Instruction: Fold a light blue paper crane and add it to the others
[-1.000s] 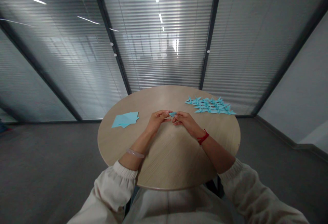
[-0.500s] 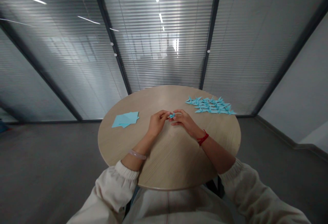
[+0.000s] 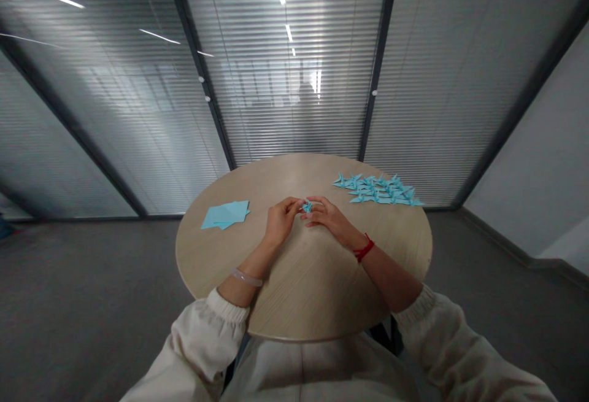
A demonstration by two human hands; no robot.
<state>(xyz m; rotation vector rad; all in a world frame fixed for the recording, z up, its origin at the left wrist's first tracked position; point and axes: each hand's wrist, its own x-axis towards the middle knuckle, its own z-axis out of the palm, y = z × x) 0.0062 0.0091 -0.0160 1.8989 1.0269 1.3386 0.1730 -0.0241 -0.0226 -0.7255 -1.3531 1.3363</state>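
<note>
Blinds back a round wooden desk. Over it, the left hand pinches a small folded blue paper from the left; the right hand curls about its right side, whether gripping I cannot tell. Its long axis is unclear.

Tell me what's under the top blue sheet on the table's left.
Under the top sheet, at least one more blue sheet pokes out at the near and right edges, with the tabletop beneath. The rest is covered; the sheet count can't be seen.
</note>
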